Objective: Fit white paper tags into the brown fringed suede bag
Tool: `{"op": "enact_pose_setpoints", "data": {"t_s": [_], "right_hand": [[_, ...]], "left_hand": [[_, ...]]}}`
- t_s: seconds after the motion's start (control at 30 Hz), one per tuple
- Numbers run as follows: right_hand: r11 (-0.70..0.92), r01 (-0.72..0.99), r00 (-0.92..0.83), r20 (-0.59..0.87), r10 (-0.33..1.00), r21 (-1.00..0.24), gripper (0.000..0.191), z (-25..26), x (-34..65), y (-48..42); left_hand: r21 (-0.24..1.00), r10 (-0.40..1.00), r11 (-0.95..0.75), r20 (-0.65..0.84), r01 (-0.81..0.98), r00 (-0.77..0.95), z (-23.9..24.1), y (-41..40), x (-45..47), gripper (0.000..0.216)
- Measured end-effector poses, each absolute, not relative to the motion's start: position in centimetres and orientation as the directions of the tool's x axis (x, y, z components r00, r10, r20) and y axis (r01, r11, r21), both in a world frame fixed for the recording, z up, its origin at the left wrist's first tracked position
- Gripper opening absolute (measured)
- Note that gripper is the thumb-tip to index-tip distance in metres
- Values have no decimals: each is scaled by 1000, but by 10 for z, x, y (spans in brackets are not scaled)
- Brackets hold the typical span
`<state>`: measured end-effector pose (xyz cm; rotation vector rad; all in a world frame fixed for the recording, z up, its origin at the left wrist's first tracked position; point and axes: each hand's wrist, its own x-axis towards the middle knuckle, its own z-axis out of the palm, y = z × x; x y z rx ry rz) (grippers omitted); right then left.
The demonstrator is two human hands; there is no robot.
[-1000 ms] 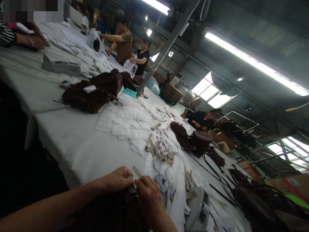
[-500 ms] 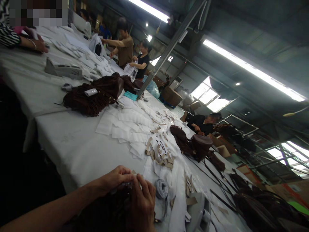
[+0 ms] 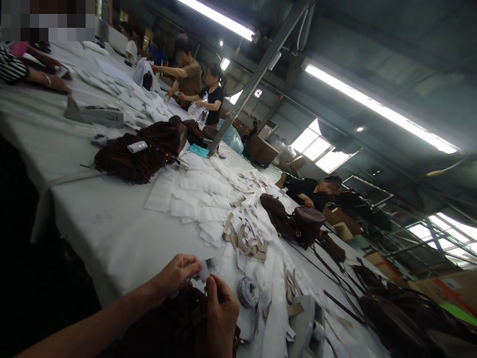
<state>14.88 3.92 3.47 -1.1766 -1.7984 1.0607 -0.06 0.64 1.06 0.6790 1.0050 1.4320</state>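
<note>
At the bottom of the view my left hand (image 3: pixel 175 274) pinches a small white tag (image 3: pixel 204 269) between thumb and fingers. My right hand (image 3: pixel 220 311) is closed just below the tag, its fingertips near it; what it grips is hidden. Both hands rest over a dark brown fringed bag (image 3: pixel 171 325) lying at the table's near edge. A grey bundle of cord (image 3: pixel 248 291) lies just right of my right hand.
A long white-covered table (image 3: pixel 112 223) carries white paper sheets (image 3: pixel 194 199), tan card tags (image 3: pixel 244 238), a brown fringed bag (image 3: pixel 141 151) and brown leather bags (image 3: pixel 298 223) with long straps. Other people work at the far end, at the left edge and seated at right.
My left hand has lifted the white tag clear of the bag. My right hand has drawn back toward me and closed. The tan card strip seen by my fingers earlier is gone.
</note>
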Motion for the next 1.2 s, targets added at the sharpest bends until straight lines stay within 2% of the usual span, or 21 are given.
{"op": "enact_pose_setpoints", "data": {"t_s": [0.23,0.5,0.6,0.67,0.77,0.9,1.0,1.1,1.17,1.2], "right_hand": [[63,216,-307,-6,952,-974,42,32,137,35],[-62,110,-327,-95,940,-992,33,17,135,42],[-135,40,-269,-141,953,-990,34,13,133,45],[-145,12,-216,-145,966,-989,36,11,131,46],[-108,40,-226,-115,967,-993,35,13,129,44],[59,176,-270,10,963,-983,29,21,131,41],[294,364,-344,166,924,-884,21,24,135,41],[639,446,-415,488,768,-627,17,21,137,44],[829,408,-451,705,547,-382,13,15,137,45],[881,378,-465,764,446,-284,13,12,136,44]], "left_hand": [[873,973,59,-159,-483,-169,11,7,2,39],[875,976,65,-156,-480,-154,10,3,2,41],[880,975,56,-150,-471,-165,10,3,3,43],[883,971,45,-148,-467,-185,10,3,4,43],[888,965,26,-142,-459,-219,9,4,6,43],[893,957,5,-135,-451,-257,8,6,6,44],[890,949,6,-148,-456,-277,7,6,7,44],[875,946,31,-182,-483,-270,6,6,9,45],[864,945,44,-199,-502,-260,5,8,9,45],[859,944,45,-203,-510,-259,4,9,8,45]]}}
